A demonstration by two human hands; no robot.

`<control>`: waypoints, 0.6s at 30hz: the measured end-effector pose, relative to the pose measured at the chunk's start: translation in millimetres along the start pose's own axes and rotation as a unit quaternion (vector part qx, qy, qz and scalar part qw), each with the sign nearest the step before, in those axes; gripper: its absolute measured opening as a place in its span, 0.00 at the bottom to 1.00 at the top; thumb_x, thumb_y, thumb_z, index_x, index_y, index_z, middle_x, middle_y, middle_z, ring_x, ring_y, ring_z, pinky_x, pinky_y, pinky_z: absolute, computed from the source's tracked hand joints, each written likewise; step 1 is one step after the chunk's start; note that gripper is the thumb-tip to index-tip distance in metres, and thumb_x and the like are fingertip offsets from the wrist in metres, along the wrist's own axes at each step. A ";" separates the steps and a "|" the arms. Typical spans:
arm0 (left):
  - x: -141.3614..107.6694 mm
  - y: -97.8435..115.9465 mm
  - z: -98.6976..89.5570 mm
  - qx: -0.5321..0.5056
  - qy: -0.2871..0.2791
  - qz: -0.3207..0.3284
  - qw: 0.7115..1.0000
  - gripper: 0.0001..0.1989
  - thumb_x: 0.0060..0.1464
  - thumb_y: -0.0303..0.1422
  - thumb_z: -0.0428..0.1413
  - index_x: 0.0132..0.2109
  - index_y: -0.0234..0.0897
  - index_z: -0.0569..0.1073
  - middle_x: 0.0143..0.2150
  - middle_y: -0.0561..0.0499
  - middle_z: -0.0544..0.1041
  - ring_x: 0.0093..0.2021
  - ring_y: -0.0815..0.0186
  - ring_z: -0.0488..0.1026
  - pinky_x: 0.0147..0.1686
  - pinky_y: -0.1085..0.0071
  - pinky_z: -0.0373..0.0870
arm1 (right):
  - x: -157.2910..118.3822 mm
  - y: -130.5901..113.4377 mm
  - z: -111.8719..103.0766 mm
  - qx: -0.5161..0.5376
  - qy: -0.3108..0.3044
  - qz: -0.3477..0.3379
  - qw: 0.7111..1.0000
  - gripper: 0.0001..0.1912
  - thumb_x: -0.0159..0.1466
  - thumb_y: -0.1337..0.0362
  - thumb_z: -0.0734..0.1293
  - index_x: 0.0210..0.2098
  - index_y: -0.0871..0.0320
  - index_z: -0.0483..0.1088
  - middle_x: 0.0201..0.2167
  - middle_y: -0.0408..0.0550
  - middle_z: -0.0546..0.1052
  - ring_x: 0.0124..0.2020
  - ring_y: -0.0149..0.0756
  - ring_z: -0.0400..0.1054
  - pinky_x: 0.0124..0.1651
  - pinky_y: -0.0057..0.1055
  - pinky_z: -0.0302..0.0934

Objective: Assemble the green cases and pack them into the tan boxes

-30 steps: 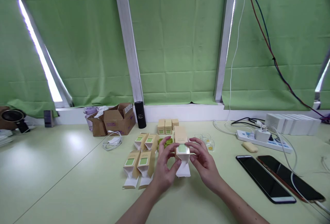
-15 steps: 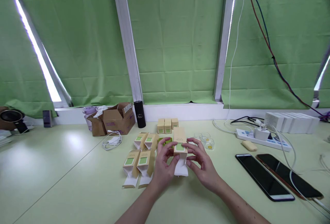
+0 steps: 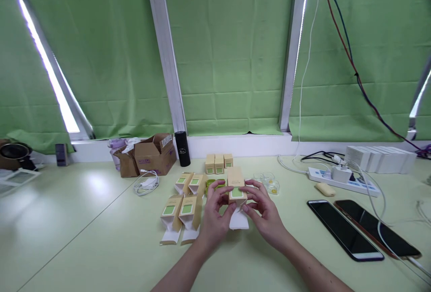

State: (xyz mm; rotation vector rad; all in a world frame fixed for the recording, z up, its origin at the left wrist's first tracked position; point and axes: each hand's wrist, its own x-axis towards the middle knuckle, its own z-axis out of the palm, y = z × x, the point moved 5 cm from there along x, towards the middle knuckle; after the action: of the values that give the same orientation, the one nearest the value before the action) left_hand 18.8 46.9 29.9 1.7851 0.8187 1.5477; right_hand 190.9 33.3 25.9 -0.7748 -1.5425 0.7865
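A small tan box (image 3: 235, 177) with a green label and a white flap hanging toward me is between my hands. My left hand (image 3: 217, 213) grips its left side with thumb and fingers. On the right side, my right hand (image 3: 264, 213) holds the box by its front corner and edge. Several similar tan boxes (image 3: 171, 209) with open white flaps lie to the left. Green round items (image 3: 211, 184) are partly hidden behind my left fingers. Clear plastic pieces (image 3: 269, 183) lie beyond my right hand.
Three closed tan boxes (image 3: 219, 164) stand at the back beside a black cylinder (image 3: 182, 148) and a cardboard box (image 3: 155, 155). Two phones (image 3: 345, 230), a power strip (image 3: 343, 182), cables and white boxes (image 3: 380, 159) are at the right.
The held box has shifted slightly right, and its white flap has swung a little right. My right fingers have closed in on the box. A white frame-like object has appeared at the far left.
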 end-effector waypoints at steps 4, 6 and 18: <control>-1.1 1.8 1.0 0.013 -0.006 0.002 1.000 0.15 0.63 0.38 0.61 0.55 0.43 0.75 0.65 0.41 0.61 0.47 0.60 0.77 0.51 0.56 0.79 | -0.5 1.6 0.2 0.002 0.022 -0.001 1.000 0.16 0.70 0.54 0.68 0.55 0.47 0.74 0.64 0.54 0.60 0.44 0.37 0.73 0.47 0.39 0.76; -1.6 4.0 1.6 0.014 -0.017 0.000 1.000 0.16 0.63 0.40 0.61 0.56 0.44 0.75 0.65 0.41 0.60 0.48 0.59 0.76 0.52 0.55 0.78 | -0.3 1.5 0.3 0.005 0.029 0.001 1.000 0.15 0.70 0.54 0.68 0.55 0.47 0.75 0.64 0.53 0.61 0.45 0.38 0.74 0.47 0.39 0.76; -5.8 16.5 7.0 0.055 -0.146 0.026 0.987 0.48 0.53 0.59 0.62 0.75 0.52 0.55 0.76 0.39 0.46 0.77 0.38 0.41 0.69 0.33 0.48 | 4.5 8.6 -9.1 0.047 0.073 0.016 0.996 0.18 0.68 0.52 0.71 0.55 0.47 0.75 0.63 0.53 0.62 0.46 0.39 0.75 0.43 0.35 0.75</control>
State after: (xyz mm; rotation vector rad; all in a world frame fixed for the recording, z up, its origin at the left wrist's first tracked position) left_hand 26.0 31.9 38.8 2.0675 0.7306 1.2506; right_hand 200.0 42.4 22.1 -0.7726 -1.3558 0.8031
